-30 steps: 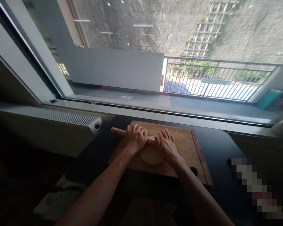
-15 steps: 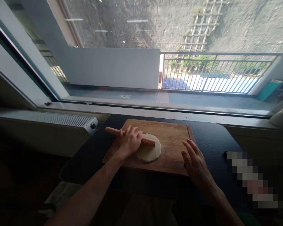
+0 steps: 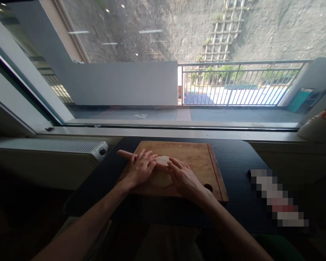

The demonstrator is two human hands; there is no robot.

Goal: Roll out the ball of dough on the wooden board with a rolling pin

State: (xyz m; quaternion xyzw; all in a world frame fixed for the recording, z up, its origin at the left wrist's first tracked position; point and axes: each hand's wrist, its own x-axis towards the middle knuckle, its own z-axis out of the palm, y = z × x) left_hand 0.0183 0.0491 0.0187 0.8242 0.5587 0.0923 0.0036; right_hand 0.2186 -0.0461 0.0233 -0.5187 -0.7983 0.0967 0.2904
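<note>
We see the right hand (image 3: 184,177) back from the right edge of the board (image 3: 195,154), joining the left hand (image 3: 141,167) on the rolling pin (image 3: 162,167) across the dough (image 3: 161,179), near the board's middle. Fingers lie extended, unclamped; we judge two-handed rolling resumed.

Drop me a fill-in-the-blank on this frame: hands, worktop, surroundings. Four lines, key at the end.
1. The left hand lies on a slim wooden ____.
2. Between it and the right hand, pale flattened ____ shows on the cutting board.
3. The board's dark round hole is nearer the ____ hand.
4. The white radiator stands to the ____ of the black table.

Missing words: rolling pin; dough; right; left.
</note>
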